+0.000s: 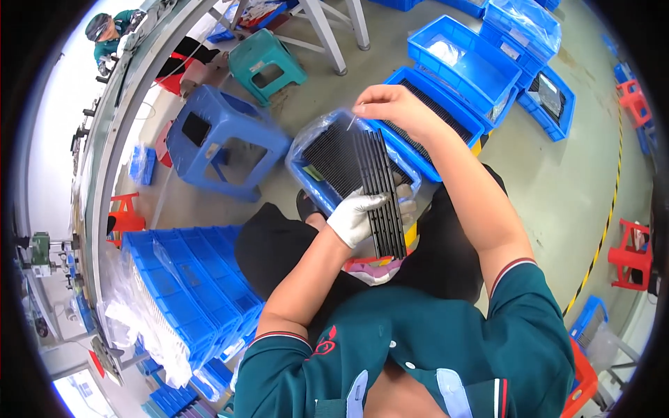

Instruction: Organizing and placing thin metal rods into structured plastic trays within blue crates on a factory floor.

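Two hands meet at a bundle of slender, straight, dark black rods (380, 177)

Nearest the body, the left hand (353, 213), in a pale fabric glove, is closed around the lower half of the bundle, which slants over the near right part of a blue plastic bin lined with clear film (304, 187). Past it, the bare right hand (401, 108) pinches, narrowly, a thin, pale, slender piece (350, 124) beside the rods' far ends; what it is, or whether it touches them, I cannot tell. The step in hand looks like fine work at those ends, the left steadying while the right does the delicate part. The next move seems to call for a light pinch and an even hold, so the rods do not fan out.

Rows of dark rods lie within the bin's edges, and more fill a long blue plastic crate (426, 169) just beyond its right edge. Farther off, a blue plastic stool (191, 164) stands on the grey floor (550, 188).
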A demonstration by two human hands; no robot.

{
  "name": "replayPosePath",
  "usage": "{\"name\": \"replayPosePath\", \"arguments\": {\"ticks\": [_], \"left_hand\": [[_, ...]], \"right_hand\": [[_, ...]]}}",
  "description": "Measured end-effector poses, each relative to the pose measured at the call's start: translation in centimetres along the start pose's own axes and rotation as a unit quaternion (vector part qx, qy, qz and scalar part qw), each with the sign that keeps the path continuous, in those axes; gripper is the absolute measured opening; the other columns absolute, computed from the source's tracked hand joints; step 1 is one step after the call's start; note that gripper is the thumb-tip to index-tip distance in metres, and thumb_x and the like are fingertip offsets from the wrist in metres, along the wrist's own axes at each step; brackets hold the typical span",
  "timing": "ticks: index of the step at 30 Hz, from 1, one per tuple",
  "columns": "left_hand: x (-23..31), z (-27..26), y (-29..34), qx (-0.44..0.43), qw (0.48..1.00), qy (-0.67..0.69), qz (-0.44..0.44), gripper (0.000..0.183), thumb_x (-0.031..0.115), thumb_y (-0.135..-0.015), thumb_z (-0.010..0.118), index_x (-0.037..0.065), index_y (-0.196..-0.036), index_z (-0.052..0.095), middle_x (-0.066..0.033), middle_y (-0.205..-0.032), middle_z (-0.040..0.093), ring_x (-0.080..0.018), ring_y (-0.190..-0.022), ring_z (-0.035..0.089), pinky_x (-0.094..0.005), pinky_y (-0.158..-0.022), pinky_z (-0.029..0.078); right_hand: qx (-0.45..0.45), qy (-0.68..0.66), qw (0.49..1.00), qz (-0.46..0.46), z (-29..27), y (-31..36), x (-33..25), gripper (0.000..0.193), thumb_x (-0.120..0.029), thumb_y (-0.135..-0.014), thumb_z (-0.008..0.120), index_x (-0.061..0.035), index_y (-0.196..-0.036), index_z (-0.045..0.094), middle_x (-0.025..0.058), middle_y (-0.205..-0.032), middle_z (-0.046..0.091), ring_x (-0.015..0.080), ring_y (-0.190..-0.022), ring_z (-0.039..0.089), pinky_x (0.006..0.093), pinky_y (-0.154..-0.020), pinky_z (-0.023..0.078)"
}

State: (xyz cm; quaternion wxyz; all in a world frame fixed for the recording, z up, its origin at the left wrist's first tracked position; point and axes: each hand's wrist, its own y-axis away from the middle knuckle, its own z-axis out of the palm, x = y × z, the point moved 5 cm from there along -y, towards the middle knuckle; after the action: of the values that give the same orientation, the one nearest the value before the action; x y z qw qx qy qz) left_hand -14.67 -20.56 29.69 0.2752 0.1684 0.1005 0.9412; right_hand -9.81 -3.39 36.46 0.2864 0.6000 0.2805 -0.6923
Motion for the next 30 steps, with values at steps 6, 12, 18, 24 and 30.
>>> {"name": "replayPosePath", "arguments": {"ticks": [6, 12, 18, 24, 30], "left_hand": [[-1.3, 0.7, 3.6, 0.064, 0.997, -0.008, -0.051, 0.056, 0.014, -0.083, 0.068, 0.008, -0.133, 0.042, -0.0161, -0.126, 0.053, -0.0393, -0.111, 0.057, -0.0555, -0.093, 0.046], [-2.0, -0.2, 4.2, 0.066, 0.986, 0.105, -0.111, 0.054, 0.021, -0.090, 0.057, 0.004, -0.138, 0.037, -0.0216, -0.125, 0.053, -0.0433, -0.112, 0.054, -0.0607, -0.094, 0.043], [-1.4, -0.8, 3.1, 0.013, 0.978, 0.150, -0.141, 0.034, 0.013, -0.088, 0.060, 0.002, -0.118, 0.048, -0.0198, -0.119, 0.056, -0.0419, -0.113, 0.054, -0.0590, -0.094, 0.045], [9.1, 1.0, 0.9, 0.078, 0.989, 0.038, 0.122, 0.021, 0.015, -0.089, 0.059, 0.007, -0.108, 0.052, -0.0137, -0.105, 0.051, -0.0372, -0.107, 0.050, -0.0570, -0.097, 0.038], [16.4, 1.8, -0.2, 0.034, 0.929, 0.028, 0.368, 0.025, 0.018, -0.096, 0.050, 0.011, -0.119, 0.050, -0.0165, -0.129, 0.052, -0.0410, -0.127, 0.042, -0.0607, -0.104, 0.034]], "right_hand": [[-0.341, -0.072, 0.928, 0.131, 6.1, 0.4, 3.7, 0.014, -0.014, -0.083, 0.068, -0.0012, -0.089, 0.066, 0.0147, -0.111, 0.066, 0.0198, -0.106, 0.059, 0.0301, -0.092, 0.045], [-0.378, -0.087, 0.900, 0.197, 8.2, 0.7, 5.8, 0.014, -0.015, -0.083, 0.069, -0.0027, -0.084, 0.063, 0.0172, -0.112, 0.065, 0.0174, -0.099, 0.060, 0.0278, -0.081, 0.048], [-0.340, -0.072, 0.927, 0.140, 8.0, -0.7, 5.2, 0.013, -0.015, -0.083, 0.068, -0.0025, -0.089, 0.066, 0.0134, -0.109, 0.067, 0.0156, -0.101, 0.061, 0.0273, -0.086, 0.047], [0.183, -0.201, 0.962, 0.008, -2.1, -2.3, 2.4, 0.026, -0.025, -0.089, 0.064, -0.0089, -0.109, 0.059, 0.0051, -0.106, 0.066, 0.0170, -0.102, 0.060, 0.0312, -0.087, 0.044], [0.264, -0.321, 0.908, 0.048, -0.5, -0.7, 4.4, 0.023, -0.031, -0.087, 0.068, -0.0160, -0.102, 0.058, -0.0033, -0.098, 0.065, 0.0116, -0.095, 0.057, 0.0328, -0.081, 0.040]]}}
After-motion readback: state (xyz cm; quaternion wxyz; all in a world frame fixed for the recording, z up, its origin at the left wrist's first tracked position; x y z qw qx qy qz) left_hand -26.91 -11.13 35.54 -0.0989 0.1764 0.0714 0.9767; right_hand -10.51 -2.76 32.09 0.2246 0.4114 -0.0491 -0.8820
